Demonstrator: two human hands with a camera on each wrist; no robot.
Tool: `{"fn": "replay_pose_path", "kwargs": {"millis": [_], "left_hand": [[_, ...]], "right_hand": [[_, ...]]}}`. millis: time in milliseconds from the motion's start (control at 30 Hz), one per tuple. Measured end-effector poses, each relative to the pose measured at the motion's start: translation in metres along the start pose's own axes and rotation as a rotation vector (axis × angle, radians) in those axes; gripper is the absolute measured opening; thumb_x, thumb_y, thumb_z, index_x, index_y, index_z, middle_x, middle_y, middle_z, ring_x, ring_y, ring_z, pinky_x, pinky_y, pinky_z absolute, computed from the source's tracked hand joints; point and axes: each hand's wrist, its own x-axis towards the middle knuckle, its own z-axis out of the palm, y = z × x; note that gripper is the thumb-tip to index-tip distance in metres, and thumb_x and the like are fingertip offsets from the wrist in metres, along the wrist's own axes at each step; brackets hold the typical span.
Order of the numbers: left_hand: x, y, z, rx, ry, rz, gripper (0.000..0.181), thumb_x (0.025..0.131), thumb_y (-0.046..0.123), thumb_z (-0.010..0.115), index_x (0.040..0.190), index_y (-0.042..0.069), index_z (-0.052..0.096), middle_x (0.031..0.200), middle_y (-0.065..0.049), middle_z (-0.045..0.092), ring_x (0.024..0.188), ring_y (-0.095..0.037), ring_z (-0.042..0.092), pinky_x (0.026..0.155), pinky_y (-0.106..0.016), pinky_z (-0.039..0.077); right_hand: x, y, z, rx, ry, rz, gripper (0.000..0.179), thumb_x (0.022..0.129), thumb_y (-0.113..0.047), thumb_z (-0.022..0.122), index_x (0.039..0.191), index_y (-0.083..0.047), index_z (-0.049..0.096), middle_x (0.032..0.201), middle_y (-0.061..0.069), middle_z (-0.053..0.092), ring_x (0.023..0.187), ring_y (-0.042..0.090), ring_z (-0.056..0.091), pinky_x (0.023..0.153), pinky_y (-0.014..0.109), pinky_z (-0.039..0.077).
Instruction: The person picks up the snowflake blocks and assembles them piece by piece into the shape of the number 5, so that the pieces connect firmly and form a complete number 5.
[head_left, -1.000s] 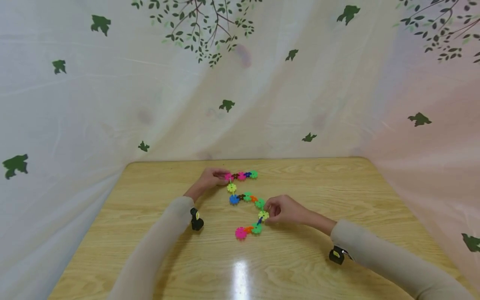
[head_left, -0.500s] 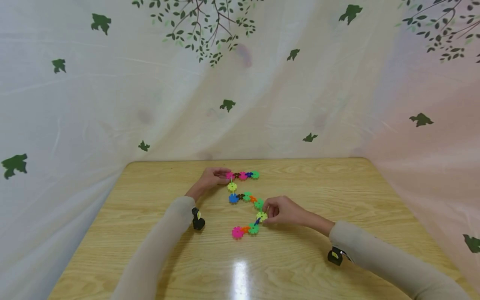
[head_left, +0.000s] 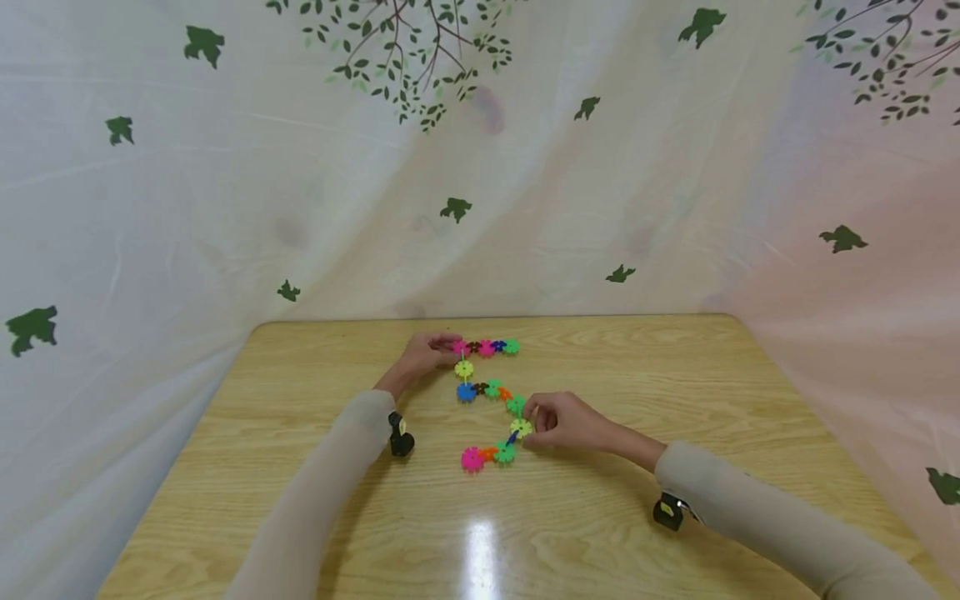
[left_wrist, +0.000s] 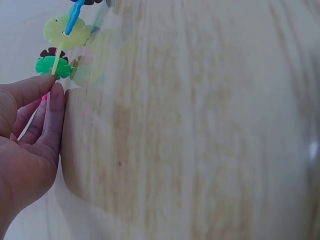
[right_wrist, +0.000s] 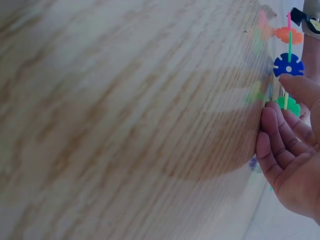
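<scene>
A chain of interlocking flower-shaped plastic discs lies on the wooden table, bent like a figure 5. At its upper left corner, my left hand (head_left: pixel 425 354) pinches a pink disc (head_left: pixel 461 347); the left wrist view shows thumb and fingertips around it, beside a yellow-green disc (left_wrist: pixel 67 32). My right hand (head_left: pixel 572 421) holds the chain at the right bend, thumb and fingers at the edges of a yellow disc (head_left: pixel 521 429). A dark blue disc (right_wrist: pixel 288 66) stands by the right thumb. The lower row ends in another pink disc (head_left: pixel 472 459).
The table (head_left: pixel 637 533) has a rounded far edge, with a pale curtain (head_left: pixel 360 208) printed with leaves and birds behind it. Each sleeve carries a small black camera, one at the left cuff (head_left: pixel 401 437) and one at the right (head_left: pixel 667 511).
The chain's lower row has shifted a little left, and my right hand has moved slightly left with it. My left hand stays at the upper corner.
</scene>
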Motion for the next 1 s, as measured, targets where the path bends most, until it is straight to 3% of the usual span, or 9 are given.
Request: {"fn": "replay_pose_path", "kwargs": {"millis": [333, 600, 1000], "left_hand": [[0.0013, 0.0029, 0.0045, 0.000, 0.028, -0.024, 0.041, 0.093, 0.005, 0.073, 0.133, 0.002, 0.065, 0.125, -0.020, 0.069, 0.116, -0.029, 0.065, 0.094, -0.027, 0.054], [-0.0002, 0.0040, 0.0090, 0.000, 0.017, 0.006, 0.043, 0.092, 0.002, 0.071, 0.134, -0.003, 0.063, 0.125, -0.024, 0.069, 0.110, -0.027, 0.068, 0.085, -0.022, 0.056], [0.0020, 0.0013, 0.0088, -0.047, 0.023, -0.006, 0.044, 0.092, 0.002, 0.072, 0.134, -0.004, 0.062, 0.125, -0.024, 0.069, 0.109, -0.025, 0.069, 0.085, -0.021, 0.056]], "right_hand": [[0.0008, 0.0029, -0.0011, 0.006, -0.001, 0.011, 0.028, 0.085, -0.019, 0.083, 0.103, -0.006, 0.067, 0.073, -0.001, 0.063, 0.064, 0.005, 0.056, 0.061, 0.021, 0.051], [-0.0021, 0.0060, -0.0016, -0.001, -0.006, 0.010, 0.028, 0.086, -0.020, 0.083, 0.104, -0.005, 0.067, 0.073, -0.001, 0.064, 0.064, 0.004, 0.057, 0.061, 0.021, 0.051], [-0.0016, 0.0033, -0.0004, -0.005, -0.009, 0.023, 0.028, 0.086, -0.019, 0.083, 0.104, -0.004, 0.067, 0.073, 0.001, 0.064, 0.063, 0.005, 0.057, 0.061, 0.020, 0.050]]}}
